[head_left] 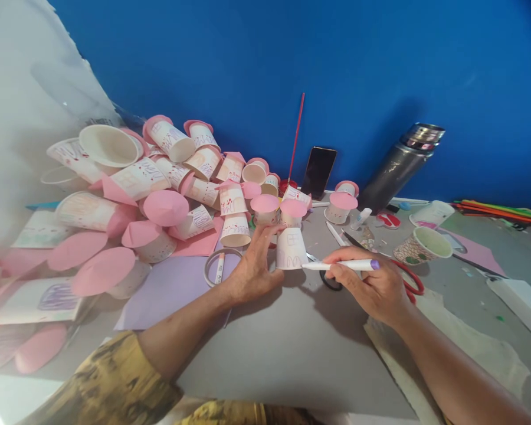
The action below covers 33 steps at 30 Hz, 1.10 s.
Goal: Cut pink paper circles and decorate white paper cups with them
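Observation:
An upturned white paper cup [291, 248] stands on the grey table [292, 342], with purple arches drawn on its side. My left hand [253, 265] touches the cup's left side, fingers curved against it. My right hand [371, 286] is closed on a white marker with a purple cap [343, 265]. The marker lies level, and its tip meets the lower right of the cup.
A big heap of decorated cups with pink paper tops [181, 183] fills the left and back. Red-handled scissors [407, 280], a tape roll [219, 262], a lilac sheet [168, 289], a patterned cup [422, 245], a phone [318, 171] and a grey flask [398, 165] lie around.

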Motion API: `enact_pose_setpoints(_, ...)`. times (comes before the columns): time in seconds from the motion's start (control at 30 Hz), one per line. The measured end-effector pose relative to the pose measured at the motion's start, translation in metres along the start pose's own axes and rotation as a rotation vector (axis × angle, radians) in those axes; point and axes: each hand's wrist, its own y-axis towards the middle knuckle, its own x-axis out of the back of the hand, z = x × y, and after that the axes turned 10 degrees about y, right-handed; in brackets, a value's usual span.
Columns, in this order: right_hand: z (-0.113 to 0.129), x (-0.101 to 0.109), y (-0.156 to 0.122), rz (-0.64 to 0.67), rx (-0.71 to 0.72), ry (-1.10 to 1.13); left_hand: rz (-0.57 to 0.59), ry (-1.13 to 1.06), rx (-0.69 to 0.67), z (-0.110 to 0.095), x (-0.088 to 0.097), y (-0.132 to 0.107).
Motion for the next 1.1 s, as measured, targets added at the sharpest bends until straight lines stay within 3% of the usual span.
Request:
enact_pose_setpoints(0.63, -0.0034, 0.0055, -0.0031, -0.112, -0.012, 0.096, 0.027, -0.421, 0.157, 0.0056, -0.0053, 0.0026)
enact_pose_setpoints(0.77, -0.0039, 0.0052, -0.0034, -0.077, -0.035, 0.142, 0.038, -0.474, 0.159, 0.0073, -0.0054, 0.0029)
enact_pose_setpoints(1.1, -0.0040, 0.0061, -0.0018, -0.161, -0.084, 0.252, 0.072, -0.657, 0.241, 0.0004, -0.0023, 0.0061)
